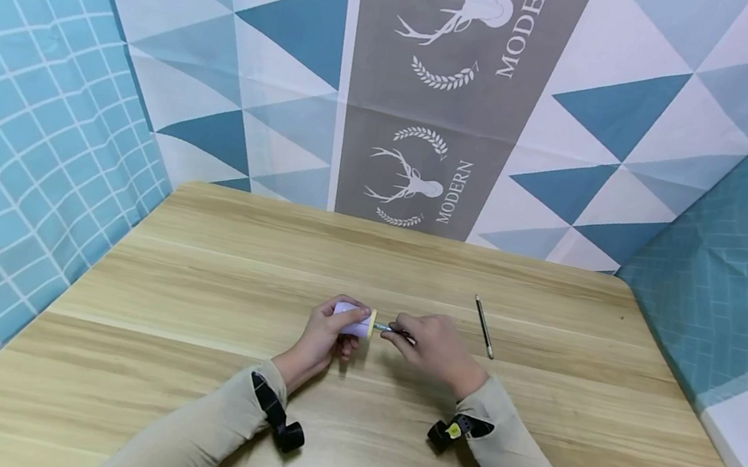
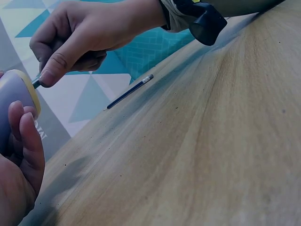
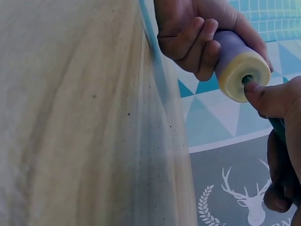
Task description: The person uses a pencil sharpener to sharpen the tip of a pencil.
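Note:
My left hand (image 1: 320,339) grips a small lavender pencil sharpener (image 1: 359,330) by its rounded body, just above the table. Its pale yellow end (image 3: 230,85) faces right and has a round hole in the middle. With thumb and fingers, my right hand (image 1: 435,346) pinches a dark green pencil (image 3: 278,126), whose front end sits in that hole. The pencil's tip is hidden inside the sharpener. In the left wrist view the sharpener (image 2: 14,96) shows at the left edge, with the right thumb close to the hole.
A second dark pencil (image 1: 484,329) lies on the wooden table (image 1: 254,247) beyond the right hand; its eraser end (image 2: 148,77) shows in the left wrist view. Patterned cloth walls (image 1: 288,32) stand behind and at both sides. Each wrist carries a black camera (image 1: 290,437).

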A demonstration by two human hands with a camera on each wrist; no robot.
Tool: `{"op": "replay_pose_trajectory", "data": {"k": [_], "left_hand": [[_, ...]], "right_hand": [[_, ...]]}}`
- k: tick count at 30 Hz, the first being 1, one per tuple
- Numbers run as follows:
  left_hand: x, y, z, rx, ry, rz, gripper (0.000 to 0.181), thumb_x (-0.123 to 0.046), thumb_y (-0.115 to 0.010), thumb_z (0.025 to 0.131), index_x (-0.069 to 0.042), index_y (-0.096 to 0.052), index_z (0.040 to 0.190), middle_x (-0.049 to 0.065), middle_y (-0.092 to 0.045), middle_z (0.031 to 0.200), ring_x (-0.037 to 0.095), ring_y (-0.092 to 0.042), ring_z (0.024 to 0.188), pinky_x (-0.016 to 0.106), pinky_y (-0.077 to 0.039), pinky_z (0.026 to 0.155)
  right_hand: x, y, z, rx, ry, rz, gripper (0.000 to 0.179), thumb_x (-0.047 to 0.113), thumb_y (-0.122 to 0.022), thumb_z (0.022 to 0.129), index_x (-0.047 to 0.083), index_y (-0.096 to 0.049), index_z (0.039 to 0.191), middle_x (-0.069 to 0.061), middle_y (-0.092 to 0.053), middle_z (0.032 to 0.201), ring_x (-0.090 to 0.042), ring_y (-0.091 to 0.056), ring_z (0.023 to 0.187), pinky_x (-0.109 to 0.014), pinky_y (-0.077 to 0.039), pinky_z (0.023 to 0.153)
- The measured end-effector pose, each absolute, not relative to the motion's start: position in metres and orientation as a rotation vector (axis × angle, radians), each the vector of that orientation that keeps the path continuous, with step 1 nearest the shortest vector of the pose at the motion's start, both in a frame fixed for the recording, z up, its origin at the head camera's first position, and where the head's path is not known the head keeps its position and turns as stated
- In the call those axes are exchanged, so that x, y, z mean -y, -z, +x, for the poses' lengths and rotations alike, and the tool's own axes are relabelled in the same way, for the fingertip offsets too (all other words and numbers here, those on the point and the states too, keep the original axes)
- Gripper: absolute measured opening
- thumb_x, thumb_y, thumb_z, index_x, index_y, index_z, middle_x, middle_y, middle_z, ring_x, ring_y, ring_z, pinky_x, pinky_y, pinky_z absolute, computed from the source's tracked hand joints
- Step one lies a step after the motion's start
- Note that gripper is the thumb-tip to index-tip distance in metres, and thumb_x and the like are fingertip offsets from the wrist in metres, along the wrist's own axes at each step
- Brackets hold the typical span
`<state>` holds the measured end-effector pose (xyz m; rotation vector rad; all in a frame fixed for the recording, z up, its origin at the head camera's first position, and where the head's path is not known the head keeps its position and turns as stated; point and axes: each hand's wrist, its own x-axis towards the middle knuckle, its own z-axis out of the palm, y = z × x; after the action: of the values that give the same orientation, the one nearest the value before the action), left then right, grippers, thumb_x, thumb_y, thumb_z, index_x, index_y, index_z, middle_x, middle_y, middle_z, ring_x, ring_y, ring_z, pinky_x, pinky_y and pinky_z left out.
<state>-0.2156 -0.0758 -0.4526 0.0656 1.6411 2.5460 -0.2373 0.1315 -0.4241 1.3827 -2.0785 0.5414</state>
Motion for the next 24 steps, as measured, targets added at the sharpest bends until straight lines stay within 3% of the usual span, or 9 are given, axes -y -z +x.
{"op": "replay_pose_trajectory", "data": {"k": [9,16,20,24], "left_hand": [[0.076,0.452,-0.216,-1.634,-2.534,0.070,0.008,-0.009,-0.068,0.089,-0.015,-0.067,0.083,0.005,-0.059,0.060,0.010,-0.051,0.039,0.019,-0.040,0.031],[0.076,0.451,-0.215,-1.624,-2.526,0.094,0.008,-0.010,-0.067,0.089,-0.016,-0.067,0.085,0.005,-0.058,0.058,0.010,-0.052,0.039,0.020,-0.041,0.031],[0.075,0.451,-0.214,-1.625,-2.529,0.096,0.009,-0.008,-0.067,0.088,-0.016,-0.067,0.084,0.004,-0.059,0.058,0.009,-0.052,0.039,0.019,-0.041,0.031],[0.075,0.450,-0.214,-1.635,-2.519,0.109,0.008,-0.008,-0.068,0.087,-0.016,-0.068,0.084,0.005,-0.059,0.059,0.009,-0.051,0.039,0.020,-0.041,0.031]], "right_hand": [[-0.133,0.405,-0.236,2.504,-0.871,1.412,0.016,0.012,-0.069,0.094,0.011,-0.058,0.082,0.009,-0.052,0.060,0.003,-0.035,0.050,-0.017,-0.034,0.044],[-0.133,0.390,-0.239,2.783,-1.120,1.361,0.020,0.015,-0.063,0.098,0.009,-0.059,0.080,0.010,-0.043,0.060,-0.001,-0.035,0.051,-0.021,-0.032,0.047],[-0.133,0.387,-0.241,2.904,-1.226,1.302,0.025,0.018,-0.060,0.101,0.009,-0.055,0.078,0.009,-0.037,0.057,-0.003,-0.034,0.044,-0.021,-0.031,0.043],[-0.134,0.386,-0.242,3.021,-1.365,1.258,0.027,0.018,-0.053,0.104,-0.002,-0.054,0.085,0.007,-0.035,0.051,-0.006,-0.031,0.037,-0.022,-0.031,0.037]]}}
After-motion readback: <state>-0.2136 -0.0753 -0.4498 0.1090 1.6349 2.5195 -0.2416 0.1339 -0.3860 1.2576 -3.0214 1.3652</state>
